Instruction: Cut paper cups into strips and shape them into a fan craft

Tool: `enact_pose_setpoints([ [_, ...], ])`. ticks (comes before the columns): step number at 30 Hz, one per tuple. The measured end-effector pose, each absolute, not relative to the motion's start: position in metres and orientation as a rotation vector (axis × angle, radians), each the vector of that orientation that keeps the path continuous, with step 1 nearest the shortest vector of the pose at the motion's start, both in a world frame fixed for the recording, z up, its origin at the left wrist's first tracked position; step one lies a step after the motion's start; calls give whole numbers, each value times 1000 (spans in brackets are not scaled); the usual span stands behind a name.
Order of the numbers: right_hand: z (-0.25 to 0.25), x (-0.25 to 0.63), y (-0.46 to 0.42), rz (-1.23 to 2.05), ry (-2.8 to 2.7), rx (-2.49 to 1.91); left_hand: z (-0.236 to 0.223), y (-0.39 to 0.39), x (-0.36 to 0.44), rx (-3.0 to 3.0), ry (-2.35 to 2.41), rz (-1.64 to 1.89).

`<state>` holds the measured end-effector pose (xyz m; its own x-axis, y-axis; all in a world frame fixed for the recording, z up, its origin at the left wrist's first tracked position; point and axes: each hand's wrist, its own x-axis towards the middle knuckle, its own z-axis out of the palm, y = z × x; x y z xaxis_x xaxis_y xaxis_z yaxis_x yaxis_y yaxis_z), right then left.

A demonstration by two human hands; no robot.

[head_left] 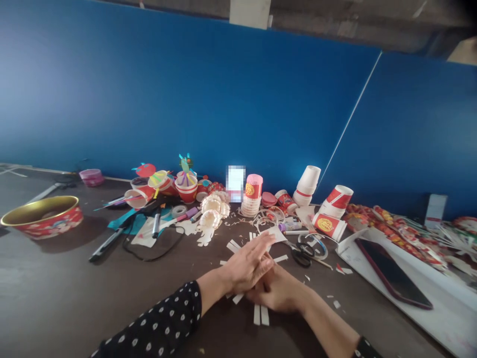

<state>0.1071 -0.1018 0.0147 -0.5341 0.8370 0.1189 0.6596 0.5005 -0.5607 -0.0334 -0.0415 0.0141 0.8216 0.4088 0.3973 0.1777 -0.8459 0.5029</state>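
Note:
My left hand lies across my right hand, its fingers stretched out and pointing away from me. Under the left palm, the right hand's fingers are mostly covered, so I cannot tell their grip. White paper strips fan out in pairs like rays from beneath both hands, against the dark table. Whatever joins the strips in the middle is hidden. Just beyond the fingertips is a white piece of paper. Black-handled scissors rest to the right of the hands.
Stacked paper cups stand near the blue wall, with cut white cups beside them. Markers and a utility knife lie left. A red-and-gold bowl sits far left. A phone rests in a white tray at right.

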Motion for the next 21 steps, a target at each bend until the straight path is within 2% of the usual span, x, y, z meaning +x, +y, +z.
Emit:
enact_pose_setpoints([
  [5, 18, 120, -92, 801, -2052, -1172, 8, -40, -34, 2653, 397, 603],
  [8, 17, 138, -85, 517, -1815, -1475, 4, -40, -32, 2710, 421, 486],
  [14, 25, 188, -82, 162, -1570, -1840, -2, -42, -27, 2803, 402, 179],
  [21, 25, 199, -87, 66, -1713, -2068, -3, -43, -23, 2829, 419, 137],
])
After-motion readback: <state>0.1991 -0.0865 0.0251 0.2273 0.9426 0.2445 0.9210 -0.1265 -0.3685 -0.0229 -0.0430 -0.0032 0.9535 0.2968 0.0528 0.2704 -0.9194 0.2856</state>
